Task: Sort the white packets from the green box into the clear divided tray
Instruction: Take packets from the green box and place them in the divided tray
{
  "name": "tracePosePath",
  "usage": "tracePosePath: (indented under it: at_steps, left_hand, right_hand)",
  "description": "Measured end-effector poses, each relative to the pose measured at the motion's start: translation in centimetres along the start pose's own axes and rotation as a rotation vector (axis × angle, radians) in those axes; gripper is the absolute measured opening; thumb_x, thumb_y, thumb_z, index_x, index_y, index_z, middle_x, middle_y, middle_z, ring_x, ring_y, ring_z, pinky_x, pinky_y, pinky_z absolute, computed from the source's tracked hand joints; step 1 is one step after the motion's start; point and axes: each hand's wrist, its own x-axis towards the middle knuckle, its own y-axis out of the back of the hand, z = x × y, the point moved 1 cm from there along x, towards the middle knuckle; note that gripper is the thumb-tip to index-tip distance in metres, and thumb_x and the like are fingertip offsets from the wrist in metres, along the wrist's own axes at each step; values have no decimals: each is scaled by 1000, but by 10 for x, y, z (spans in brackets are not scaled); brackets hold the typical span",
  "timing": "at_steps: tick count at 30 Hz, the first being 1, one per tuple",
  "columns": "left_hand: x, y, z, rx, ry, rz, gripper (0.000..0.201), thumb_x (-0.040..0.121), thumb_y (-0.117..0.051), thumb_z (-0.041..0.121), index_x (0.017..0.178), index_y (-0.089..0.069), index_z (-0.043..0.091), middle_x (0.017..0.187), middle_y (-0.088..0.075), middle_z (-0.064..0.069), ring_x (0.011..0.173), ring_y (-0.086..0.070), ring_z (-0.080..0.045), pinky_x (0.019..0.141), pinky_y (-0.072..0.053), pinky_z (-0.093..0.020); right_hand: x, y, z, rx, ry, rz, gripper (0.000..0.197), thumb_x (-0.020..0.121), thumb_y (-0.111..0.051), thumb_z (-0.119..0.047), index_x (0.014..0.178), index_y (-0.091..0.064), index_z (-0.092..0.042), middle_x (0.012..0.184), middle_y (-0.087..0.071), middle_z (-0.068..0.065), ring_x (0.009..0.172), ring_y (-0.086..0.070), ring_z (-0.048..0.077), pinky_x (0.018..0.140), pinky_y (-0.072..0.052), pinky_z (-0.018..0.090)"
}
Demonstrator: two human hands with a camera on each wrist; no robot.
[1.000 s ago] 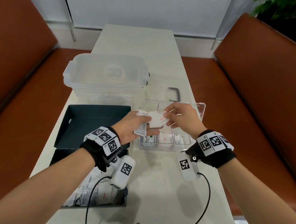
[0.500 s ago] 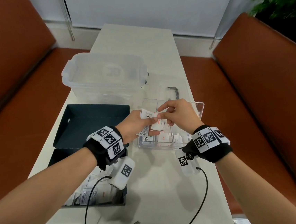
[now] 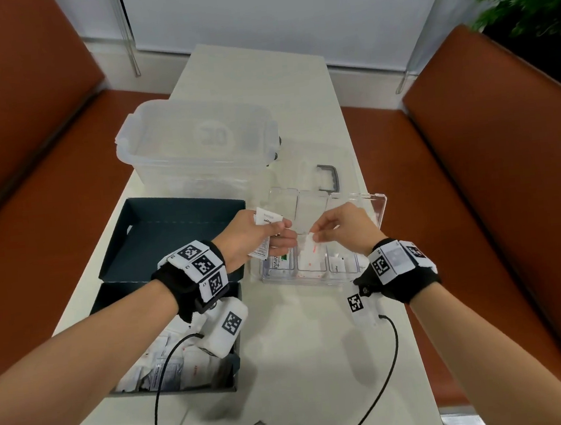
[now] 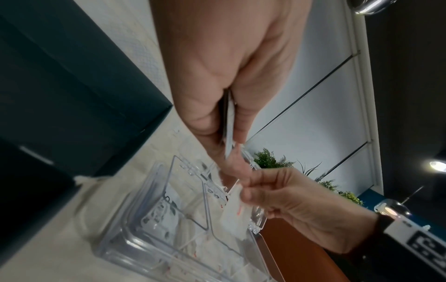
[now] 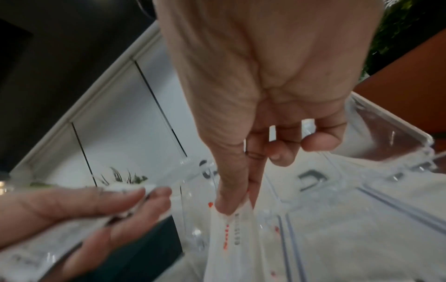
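My left hand (image 3: 274,235) grips a small stack of white packets (image 3: 266,220) over the left edge of the clear divided tray (image 3: 379,202). My right hand (image 3: 312,235) pinches one white packet with red print (image 3: 310,249) between thumb and forefinger, hanging it over the tray's middle front compartment. In the right wrist view that packet (image 5: 231,244) dangles from the fingertips (image 5: 224,206). In the left wrist view the stack (image 4: 228,133) is edge-on in the left hand. The green box (image 3: 123,333) near me holds several more packets (image 3: 170,366).
The box's dark green lid (image 3: 171,233) lies open behind it. A large clear lidded tub (image 3: 197,145) stands further back, with a grey handle (image 3: 328,176) beside it. Orange benches (image 3: 510,190) flank the narrow white table (image 3: 314,363). Cables trail near the table's front edge.
My right hand has pulled one red-printed packet off the left hand's stack and lowered it toward the tray. The hands have moved apart.
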Motion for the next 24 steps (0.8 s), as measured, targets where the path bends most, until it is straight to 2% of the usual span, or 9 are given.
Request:
tracePosePath:
  at_steps: [1, 3, 6, 8, 14, 16, 18, 21, 24]
  left_hand:
    - [0, 1, -1, -2, 4, 0, 25, 95, -56, 3, 116, -59, -12, 107, -67, -29, 88, -72, -29, 72, -61, -33]
    - [1, 2, -2, 0, 10, 1, 25, 95, -56, 3, 115, -60, -11, 106, -68, -27, 91, -72, -30, 74, -61, -33]
    - [3, 1, -4, -11, 15, 1, 22, 95, -56, 4, 113, -61, -9, 104, -69, -26, 85, -73, -26, 71, -61, -31]
    - [4, 0, -4, -25, 14, 3, 21, 95, -56, 3, 111, -61, -9, 102, -69, -25, 82, -73, -25, 69, -61, -30]
    - [4, 0, -4, -51, 26, 8, 24, 95, -56, 3, 114, -60, -11, 102, -70, -25, 86, -73, -28, 65, -60, -29]
    - [4, 0, -3, -61, 31, 10, 25, 95, -57, 4, 115, -59, -11, 103, -70, -26, 86, -73, -29, 64, -59, -29]
    - [4, 0, -3, -85, 41, 3, 28, 95, -58, 7, 116, -59, -11, 104, -70, -26, 88, -73, -29, 66, -60, -30]
    - [3, -3, 0, -146, 90, -6, 34, 97, -57, 18, 117, -59, -8, 103, -71, -23, 88, -73, -28, 67, -60, -29]
    - [1, -5, 3, -218, 172, -29, 38, 100, -50, 29, 118, -60, -3, 107, -70, -22, 95, -71, -28, 65, -60, -29]
  right_hand:
    - [0, -5, 2, -37, -15, -21, 9, 75, -79, -17, 84, -75, -16, 80, -72, 1, 77, -62, 9, 67, -43, 9]
    - [0, -13, 4, -120, -60, -41, 9, 76, -78, -19, 85, -75, -19, 84, -72, -1, 86, -64, 14, 81, -50, 28]
    - [-1, -22, 4, -243, -103, -28, 10, 78, -75, -25, 88, -74, -24, 84, -68, -8, 94, -61, 15, 94, -43, 42]
    - [-3, -26, 3, -329, -91, -15, 10, 81, -72, -29, 91, -73, -28, 85, -65, -12, 97, -59, 16, 94, -37, 42]
    - [-4, -37, 1, -684, 34, -23, 21, 92, -58, -32, 109, -69, -37, 101, -68, -8, 102, -51, 21, 80, -25, 38]
    - [-5, -42, 1, -754, 70, -20, 17, 92, -58, -30, 104, -69, -35, 94, -65, -5, 97, -48, 22, 77, -21, 38]
    - [-7, -47, 1, -818, 98, 0, 10, 91, -58, -27, 89, -67, -31, 84, -58, -5, 92, -47, 22, 75, -20, 38]
    - [-8, -53, 4, -833, 133, 27, 10, 90, -59, -23, 91, -68, -25, 89, -59, -4, 86, -43, 21, 74, -19, 37]
    - [-11, -52, 5, -726, 173, 61, 16, 90, -59, -22, 101, -70, -22, 98, -60, -1, 96, -52, 22, 73, -18, 34]
